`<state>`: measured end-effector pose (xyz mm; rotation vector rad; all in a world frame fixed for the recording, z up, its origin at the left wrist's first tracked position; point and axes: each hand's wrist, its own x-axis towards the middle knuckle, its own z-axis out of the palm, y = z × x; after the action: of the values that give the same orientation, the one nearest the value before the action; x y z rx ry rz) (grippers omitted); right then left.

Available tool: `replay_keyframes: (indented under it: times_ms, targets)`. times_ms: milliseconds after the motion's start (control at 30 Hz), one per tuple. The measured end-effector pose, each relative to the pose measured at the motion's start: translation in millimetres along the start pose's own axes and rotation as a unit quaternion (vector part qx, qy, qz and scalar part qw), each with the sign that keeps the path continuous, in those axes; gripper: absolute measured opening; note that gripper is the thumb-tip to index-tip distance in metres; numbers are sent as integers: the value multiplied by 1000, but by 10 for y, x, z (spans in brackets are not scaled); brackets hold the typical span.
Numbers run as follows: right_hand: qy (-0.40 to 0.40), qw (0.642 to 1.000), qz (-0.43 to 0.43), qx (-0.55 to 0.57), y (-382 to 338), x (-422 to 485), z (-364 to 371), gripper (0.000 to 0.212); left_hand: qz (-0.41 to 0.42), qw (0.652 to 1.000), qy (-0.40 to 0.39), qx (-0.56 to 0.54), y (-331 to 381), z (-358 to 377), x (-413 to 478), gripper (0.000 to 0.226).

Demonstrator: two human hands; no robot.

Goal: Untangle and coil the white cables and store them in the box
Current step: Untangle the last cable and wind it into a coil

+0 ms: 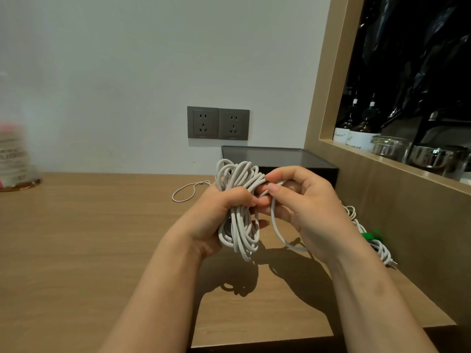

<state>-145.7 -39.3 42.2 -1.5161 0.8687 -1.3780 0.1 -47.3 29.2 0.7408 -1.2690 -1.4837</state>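
Observation:
My left hand (216, 212) grips a thick coil of white cable (239, 200) around its middle, held upright above the wooden desk. My right hand (303, 207) pinches a loose strand of that cable (276, 230) beside the coil, the strand looping down under my palm. Behind the hands a dark box (300, 159) stands open against the wall. A second white cable bundle with a green tie (369, 238) lies on the desk at the right. One thin loop of white cord (186, 191) rests on the desk to the left of the coil.
The wooden desk (102, 238) ends at a front edge near the bottom. Two grey wall sockets (218, 123) sit above the box. A blurred container (15, 159) stands far left. A wood-framed niche (382, 159) at right holds bottles and glass jars.

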Motion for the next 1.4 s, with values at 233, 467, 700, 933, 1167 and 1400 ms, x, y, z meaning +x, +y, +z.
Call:
replay_keyframes:
  times_ms: [233,467,700,933,1167,1400]
  targets:
    - [11,977,-68,-202,2,20,6,14,-12,999,17,31,-18,4,20,23]
    - [26,965,-45,-255,13,26,-150,29,0,994,49,96,-29,20,22,33]
    - [-23,945,-52,-323,88,33,-145,40,28,946,109,303,-90,72,42,42]
    - [-22,946,-63,-318,58,24,-52,40,91,899,328,275,-102,-107,95,36]
    - [-17,937,-73,-342,-222,-80,-259,33,95,898,424,67,-23,-292,60,37]
    - [-75,875,37,-477,-93,-34,-312,15,30,919,392,-37,-37,-246,104,25]
